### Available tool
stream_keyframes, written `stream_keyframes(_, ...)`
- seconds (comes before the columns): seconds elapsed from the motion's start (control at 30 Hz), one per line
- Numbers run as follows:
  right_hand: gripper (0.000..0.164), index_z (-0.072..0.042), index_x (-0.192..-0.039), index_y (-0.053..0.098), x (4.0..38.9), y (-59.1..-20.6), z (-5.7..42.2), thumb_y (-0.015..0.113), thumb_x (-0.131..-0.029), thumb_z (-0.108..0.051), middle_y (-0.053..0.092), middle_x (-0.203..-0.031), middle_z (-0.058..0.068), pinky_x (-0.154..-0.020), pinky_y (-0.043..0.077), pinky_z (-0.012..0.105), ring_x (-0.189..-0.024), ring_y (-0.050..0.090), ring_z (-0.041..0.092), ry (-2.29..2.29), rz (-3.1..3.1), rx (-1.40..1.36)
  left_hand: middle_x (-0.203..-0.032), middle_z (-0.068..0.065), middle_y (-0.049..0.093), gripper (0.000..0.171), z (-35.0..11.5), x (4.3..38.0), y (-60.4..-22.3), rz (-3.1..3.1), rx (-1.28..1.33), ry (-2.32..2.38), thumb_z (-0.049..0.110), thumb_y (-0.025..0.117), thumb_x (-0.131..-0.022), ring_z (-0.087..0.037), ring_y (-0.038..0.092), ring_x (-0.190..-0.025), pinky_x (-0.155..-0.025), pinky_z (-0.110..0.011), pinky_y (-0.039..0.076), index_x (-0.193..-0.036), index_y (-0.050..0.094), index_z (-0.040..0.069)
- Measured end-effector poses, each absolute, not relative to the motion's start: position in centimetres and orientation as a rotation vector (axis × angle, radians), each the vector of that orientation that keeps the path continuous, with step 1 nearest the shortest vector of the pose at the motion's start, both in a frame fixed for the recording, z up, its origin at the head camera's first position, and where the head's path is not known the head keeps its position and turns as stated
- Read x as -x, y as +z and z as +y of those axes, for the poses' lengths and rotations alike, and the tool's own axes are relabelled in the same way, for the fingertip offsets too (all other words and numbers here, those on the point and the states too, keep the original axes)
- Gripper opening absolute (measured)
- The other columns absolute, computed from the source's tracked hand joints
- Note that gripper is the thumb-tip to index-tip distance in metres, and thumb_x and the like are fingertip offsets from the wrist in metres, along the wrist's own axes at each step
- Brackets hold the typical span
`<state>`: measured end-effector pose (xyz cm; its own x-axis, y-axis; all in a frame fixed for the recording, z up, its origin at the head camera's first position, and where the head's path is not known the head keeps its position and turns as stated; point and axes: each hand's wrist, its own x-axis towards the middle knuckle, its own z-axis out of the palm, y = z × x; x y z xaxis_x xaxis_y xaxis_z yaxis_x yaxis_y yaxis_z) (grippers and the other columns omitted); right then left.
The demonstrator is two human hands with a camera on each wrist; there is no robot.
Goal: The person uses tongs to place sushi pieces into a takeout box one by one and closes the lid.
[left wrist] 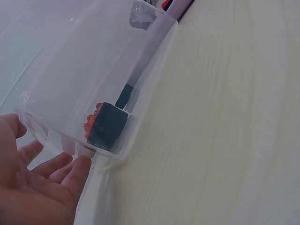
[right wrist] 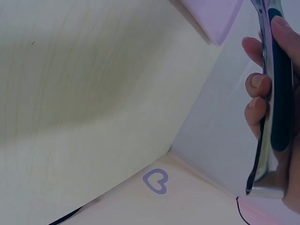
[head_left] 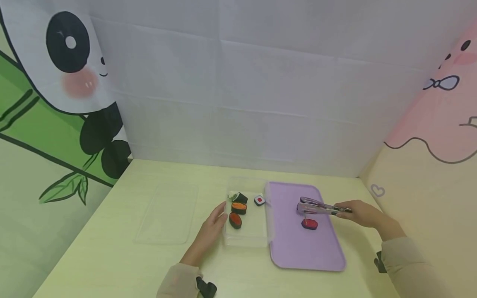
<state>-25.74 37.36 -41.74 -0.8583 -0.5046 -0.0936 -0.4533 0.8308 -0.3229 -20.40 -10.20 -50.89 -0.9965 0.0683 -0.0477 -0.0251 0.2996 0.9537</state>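
Note:
My left hand [head_left: 214, 223] rests its fingertips along the near-left wall of a clear plastic box [head_left: 247, 241], fingers mostly straight. Inside the box lie several toy sushi pieces: a green-topped dark roll [head_left: 241, 198], an orange-topped piece [head_left: 239, 208], a red-orange one [head_left: 235, 220] and a white roll with a red centre [head_left: 259, 200]. My right hand [head_left: 359, 213] grips metal tongs [head_left: 320, 208] by their dark-padded handle [right wrist: 281, 93]. The tongs' heads hover over the lilac tray [head_left: 305, 252], just behind a red-topped sushi piece [head_left: 309, 224].
A clear flat lid [head_left: 165, 215] lies on the pale wooden table [head_left: 112, 248], left of the box. The tray sits right against the box's right side. White cloth [head_left: 242, 91] hangs behind, and printed panels stand at both sides.

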Motion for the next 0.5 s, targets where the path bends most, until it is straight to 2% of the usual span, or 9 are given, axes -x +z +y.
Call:
stream_keyframes(0.27,0.038,-0.001,-0.122,0.066,26.5,-39.6,35.1,0.062,-0.097,-0.029,0.068,-0.106,0.004,-0.085,0.051,0.051,-0.099,0.063,0.027,-0.431,2.866,0.832,-0.152,-0.015,0.036,0.05,-10.3,20.3,-50.7,2.464,-0.061,1.833,0.03,0.043,-0.105,-0.039,0.037,-0.136,-0.108,-0.057,0.03,-0.153,0.033,0.016)
stream_keyframes(0.5,0.04,-0.001,-0.124,0.065,26.7,-38.3,31.5,0.062,-0.097,-0.03,0.068,-0.113,0.01,-0.09,0.048,0.054,-0.106,0.062,0.032,-0.421,2.884,0.895,-0.153,-0.015,0.034,0.053,-10.6,20.1,-50.6,2.423,-0.078,1.856,0.037,0.043,-0.105,-0.039,0.034,-0.137,-0.109,-0.057,0.029,-0.153,0.032,0.019)
